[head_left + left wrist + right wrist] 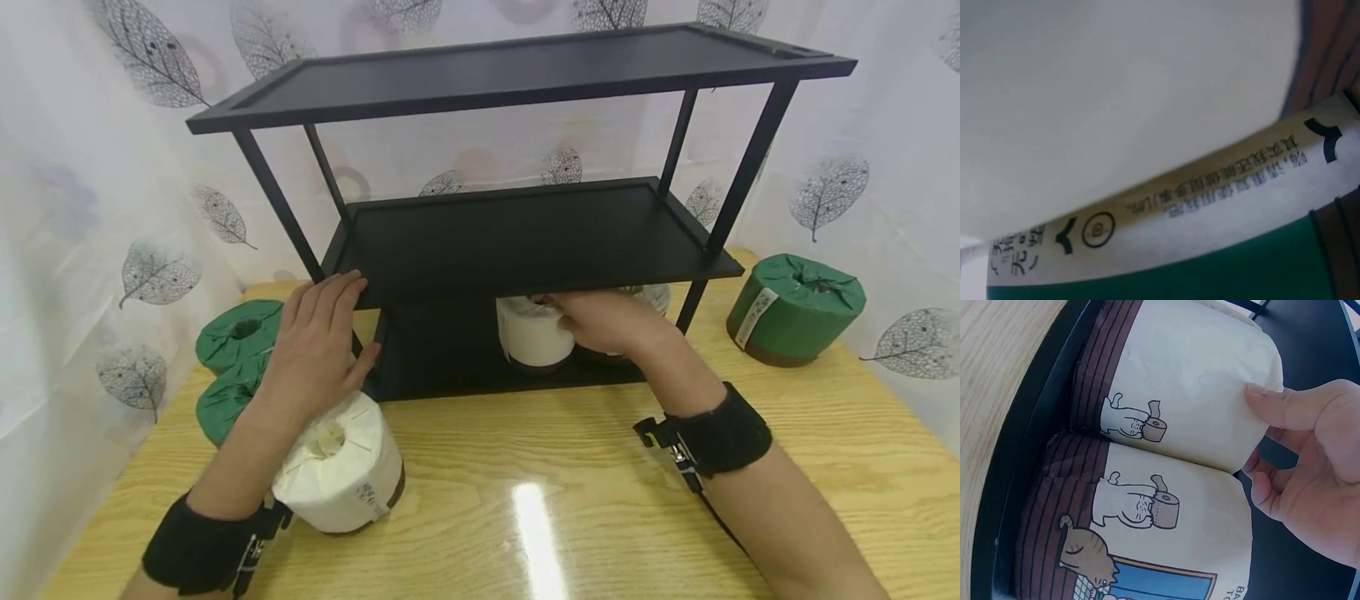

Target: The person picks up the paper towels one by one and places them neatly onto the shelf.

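White paper roll [341, 467] at tabletop's near-left edge, axis upright, sits under open L hand [318, 346] resting on shelf corner, while R hand [600, 321] grips second roll [531, 333] on rack's [525, 242] bottom shelf.

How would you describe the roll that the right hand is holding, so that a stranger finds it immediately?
Start at the black three-tier shelf on the wooden table and look at its lowest tier. There the right hand grips a white-wrapped paper roll standing on a brown striped base. Unlike the green rolls on the table, it is white and sits inside the shelf.
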A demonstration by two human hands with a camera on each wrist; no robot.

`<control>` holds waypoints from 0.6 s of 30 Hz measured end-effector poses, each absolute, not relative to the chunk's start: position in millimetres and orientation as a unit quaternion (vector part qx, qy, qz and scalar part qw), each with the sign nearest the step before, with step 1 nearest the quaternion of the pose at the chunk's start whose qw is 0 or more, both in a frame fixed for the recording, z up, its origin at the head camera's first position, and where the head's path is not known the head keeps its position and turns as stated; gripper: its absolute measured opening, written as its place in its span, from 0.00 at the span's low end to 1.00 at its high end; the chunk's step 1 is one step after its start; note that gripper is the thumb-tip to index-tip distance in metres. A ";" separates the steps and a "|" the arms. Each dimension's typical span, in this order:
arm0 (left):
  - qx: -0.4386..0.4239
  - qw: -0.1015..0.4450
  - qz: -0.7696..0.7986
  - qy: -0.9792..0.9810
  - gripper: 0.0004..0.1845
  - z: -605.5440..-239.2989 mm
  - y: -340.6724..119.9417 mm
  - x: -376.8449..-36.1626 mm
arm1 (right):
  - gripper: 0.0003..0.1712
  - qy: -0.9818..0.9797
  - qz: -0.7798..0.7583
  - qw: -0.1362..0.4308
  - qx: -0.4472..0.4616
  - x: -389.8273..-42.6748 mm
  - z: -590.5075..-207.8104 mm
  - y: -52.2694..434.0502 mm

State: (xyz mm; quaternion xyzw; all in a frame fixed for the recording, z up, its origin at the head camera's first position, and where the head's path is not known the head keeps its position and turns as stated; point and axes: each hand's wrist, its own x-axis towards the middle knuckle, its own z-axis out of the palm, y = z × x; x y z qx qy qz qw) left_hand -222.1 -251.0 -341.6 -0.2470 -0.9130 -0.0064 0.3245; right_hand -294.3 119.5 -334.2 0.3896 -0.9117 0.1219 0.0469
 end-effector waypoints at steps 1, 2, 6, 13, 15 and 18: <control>-0.247 0.326 -0.007 -0.913 0.42 -341.8 -250.9 -222.3 | 0.41 -0.912 0.124 0.045 0.389 -294.6 -334.8 119.2; -0.248 0.326 -0.007 -0.912 0.42 -342.0 -250.9 -222.4 | 0.40 -0.912 0.126 0.041 0.388 -294.6 -335.0 118.9; -0.250 0.328 -0.008 -0.911 0.42 -342.7 -251.1 -222.7 | 0.39 -0.912 0.125 0.036 0.388 -293.8 -334.7 117.4; -0.248 0.326 -0.008 -0.912 0.43 -342.7 -250.9 -222.6 | 0.37 -0.910 0.134 0.042 0.391 -294.2 -335.7 113.8; -0.247 0.325 -0.007 -0.913 0.43 -342.7 -250.8 -222.5 | 0.37 -0.910 0.136 0.042 0.389 -294.1 -335.9 113.2; -0.246 0.324 -0.008 -0.913 0.43 -342.8 -250.8 -222.5 | 0.36 -0.910 0.135 0.041 0.389 -293.5 -336.2 111.9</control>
